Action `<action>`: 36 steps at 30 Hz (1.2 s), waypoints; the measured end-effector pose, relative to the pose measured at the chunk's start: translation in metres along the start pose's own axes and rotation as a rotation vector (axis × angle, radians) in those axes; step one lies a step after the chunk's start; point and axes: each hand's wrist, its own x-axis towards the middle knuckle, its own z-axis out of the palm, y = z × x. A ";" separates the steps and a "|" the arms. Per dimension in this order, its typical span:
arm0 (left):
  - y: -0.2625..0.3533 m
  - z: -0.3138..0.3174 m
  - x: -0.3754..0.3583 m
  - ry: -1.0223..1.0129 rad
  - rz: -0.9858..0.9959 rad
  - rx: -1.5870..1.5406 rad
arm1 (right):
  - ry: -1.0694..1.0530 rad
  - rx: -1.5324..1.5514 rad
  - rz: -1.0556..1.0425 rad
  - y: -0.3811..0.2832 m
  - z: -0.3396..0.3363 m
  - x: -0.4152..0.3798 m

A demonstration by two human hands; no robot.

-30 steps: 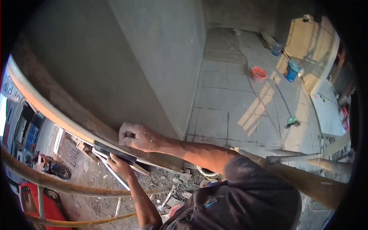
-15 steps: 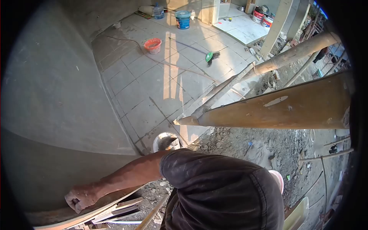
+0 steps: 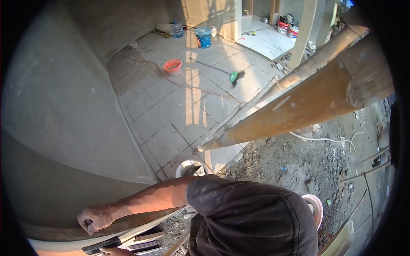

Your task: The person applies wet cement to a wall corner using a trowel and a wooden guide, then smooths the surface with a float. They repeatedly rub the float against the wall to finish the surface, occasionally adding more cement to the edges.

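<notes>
My right hand (image 3: 95, 219) is closed in a fist close to the lower part of the grey plastered wall (image 3: 68, 190). What it holds, if anything, is hidden. At the bottom edge, part of my left hand (image 3: 116, 251) shows, its fingers at a dark, flat, bar-shaped tool (image 3: 101, 245); the rest is cut off. Long wooden strips (image 3: 145, 237) lie beneath both hands. My dark sleeve and shoulder cover the bottom middle. Past my right forearm stands a whitish bucket (image 3: 181, 170) with something dark inside.
A thick pole (image 3: 294, 102) slants across the right side. On the tiled floor (image 3: 158, 115) are an orange tub (image 3: 172, 67), a blue bucket (image 3: 203, 39), a green broom (image 3: 233, 77) and a hose. Rubble ground (image 3: 273, 162) and a pinkish basin (image 3: 318, 209) lie right.
The view has shifted, so the floor and buckets sit lower in it. My left hand and the dark tool have come into view at the bottom. My right hand stays closed.
</notes>
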 end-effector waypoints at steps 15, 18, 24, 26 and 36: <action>0.350 -0.089 0.190 0.421 0.510 -0.247 | -0.025 0.012 -0.003 0.022 -0.001 0.013; 0.457 -0.141 0.232 0.340 0.662 -0.012 | -0.025 0.003 0.022 0.015 0.000 0.012; 0.391 -0.118 0.238 0.449 0.549 -0.090 | -0.019 -0.004 0.022 0.017 -0.001 0.012; 0.294 -0.081 0.187 0.394 0.410 -0.199 | -0.029 0.005 0.022 0.019 -0.002 0.011; 0.070 0.021 0.001 0.303 0.163 -0.476 | -0.021 0.032 0.024 0.026 -0.003 0.014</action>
